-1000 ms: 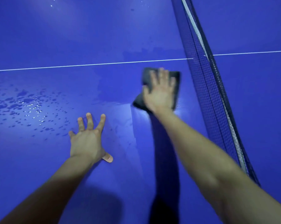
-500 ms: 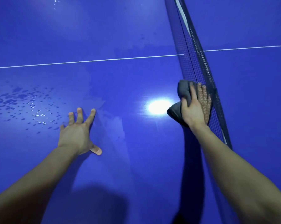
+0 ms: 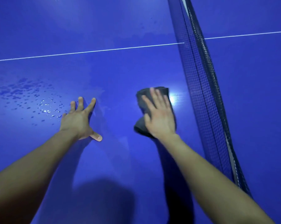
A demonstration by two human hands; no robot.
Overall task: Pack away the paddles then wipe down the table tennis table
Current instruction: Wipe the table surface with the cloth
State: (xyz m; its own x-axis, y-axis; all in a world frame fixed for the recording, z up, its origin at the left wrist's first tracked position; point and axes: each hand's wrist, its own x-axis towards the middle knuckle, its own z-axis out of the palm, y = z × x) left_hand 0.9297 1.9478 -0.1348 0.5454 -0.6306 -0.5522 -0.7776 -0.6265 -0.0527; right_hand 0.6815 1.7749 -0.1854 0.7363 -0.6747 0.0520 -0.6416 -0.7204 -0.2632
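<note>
Your right hand point(image 3: 160, 115) presses a grey cloth point(image 3: 142, 97) onto the blue table point(image 3: 120, 70), grip wide, fingers straight | your left hand point(image 3: 79, 120) rests splayed, grip wide, beside water droplets point(image 3: 44, 109)

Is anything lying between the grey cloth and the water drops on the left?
Yes. The left hand rests flat on the blue table tennis table, between the grey cloth under the right hand and the water drops.

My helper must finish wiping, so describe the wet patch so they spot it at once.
On the blue table, stay left of the net and on the near side of the white line. The wet patch lies left of the flat left hand. It is a scatter of dark, glinting droplets, unlike the smooth surface around it.
</note>
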